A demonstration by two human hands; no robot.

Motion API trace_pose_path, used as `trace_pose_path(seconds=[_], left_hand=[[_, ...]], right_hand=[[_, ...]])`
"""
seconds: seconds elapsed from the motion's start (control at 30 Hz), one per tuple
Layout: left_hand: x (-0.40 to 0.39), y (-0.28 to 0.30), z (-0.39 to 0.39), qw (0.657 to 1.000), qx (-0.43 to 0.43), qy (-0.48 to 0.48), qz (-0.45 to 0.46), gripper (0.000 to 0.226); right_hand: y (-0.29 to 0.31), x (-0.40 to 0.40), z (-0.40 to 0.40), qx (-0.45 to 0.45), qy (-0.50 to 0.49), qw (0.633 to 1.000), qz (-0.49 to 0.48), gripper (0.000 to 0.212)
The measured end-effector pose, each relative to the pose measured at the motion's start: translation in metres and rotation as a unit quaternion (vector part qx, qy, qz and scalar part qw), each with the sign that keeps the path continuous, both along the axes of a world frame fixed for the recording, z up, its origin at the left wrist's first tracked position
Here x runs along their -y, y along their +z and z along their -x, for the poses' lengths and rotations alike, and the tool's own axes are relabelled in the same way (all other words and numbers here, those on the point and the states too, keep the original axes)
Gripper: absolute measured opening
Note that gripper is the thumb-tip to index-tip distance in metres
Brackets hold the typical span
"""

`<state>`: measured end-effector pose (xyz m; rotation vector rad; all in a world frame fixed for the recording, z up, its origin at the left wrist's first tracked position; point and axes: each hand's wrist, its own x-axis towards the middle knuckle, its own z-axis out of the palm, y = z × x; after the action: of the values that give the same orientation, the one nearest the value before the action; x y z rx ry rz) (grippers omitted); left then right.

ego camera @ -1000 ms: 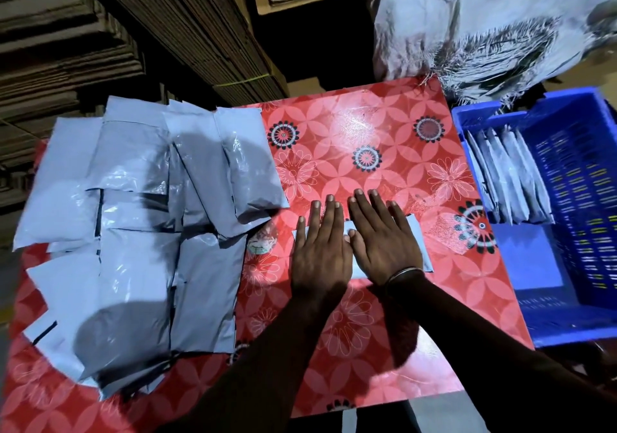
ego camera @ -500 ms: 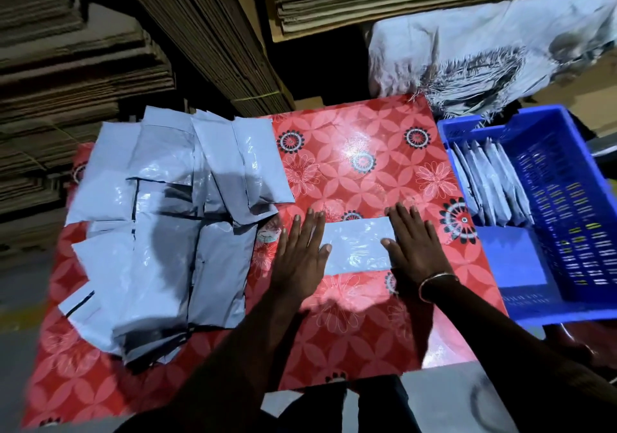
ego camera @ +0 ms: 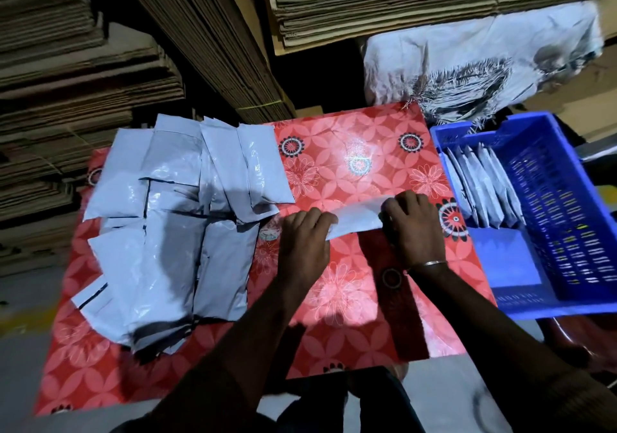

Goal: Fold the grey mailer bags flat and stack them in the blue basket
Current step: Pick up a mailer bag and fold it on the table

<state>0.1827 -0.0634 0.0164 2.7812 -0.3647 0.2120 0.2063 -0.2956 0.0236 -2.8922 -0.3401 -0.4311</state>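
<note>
A folded grey mailer bag (ego camera: pixel 357 217) is raised a little off the red flowered table (ego camera: pixel 347 165), its near edge tilted up. My left hand (ego camera: pixel 305 235) grips its left end with curled fingers. My right hand (ego camera: pixel 412 224) grips its right end the same way. A pile of several unfolded grey mailer bags (ego camera: pixel 173 219) covers the table's left half. The blue basket (ego camera: pixel 547 219) stands at the table's right edge, with several folded bags (ego camera: pixel 484 185) leaning on edge at its far left.
Tall stacks of flattened cardboard (ego camera: pixel 207 31) rise behind and to the left of the table. A white printed sack (ego camera: pixel 467 65) lies behind the basket. The table's front edge is close to my body, and grey floor shows below.
Both hands lay flat on the bag, slid apart along it, then curled round its two ends and lifted it off the table.
</note>
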Motion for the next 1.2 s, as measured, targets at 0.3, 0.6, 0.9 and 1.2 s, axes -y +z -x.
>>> trace_pose_path(seconds=[0.3, 0.6, 0.9, 1.2], left_hand=[[-0.001, -0.034, 0.029, 0.997, -0.029, -0.013, 0.064, 0.027], [0.025, -0.065, -0.015, 0.992, -0.103, 0.064, -0.036, 0.061], [0.032, -0.081, -0.013, 0.986, -0.108, 0.086, -0.093, 0.063], [0.033, -0.081, -0.019, 0.981, -0.144, 0.085, -0.094, 0.063]], right_hand=[[-0.032, 0.004, 0.045, -0.085, 0.018, 0.994, -0.060, 0.021], [-0.075, -0.040, -0.012, -0.194, 0.054, 0.979, 0.027, 0.059], [-0.088, -0.043, -0.008, -0.166, 0.033, 0.984, 0.054, 0.059], [-0.091, -0.044, -0.012, -0.166, 0.033, 0.985, 0.044, 0.060]])
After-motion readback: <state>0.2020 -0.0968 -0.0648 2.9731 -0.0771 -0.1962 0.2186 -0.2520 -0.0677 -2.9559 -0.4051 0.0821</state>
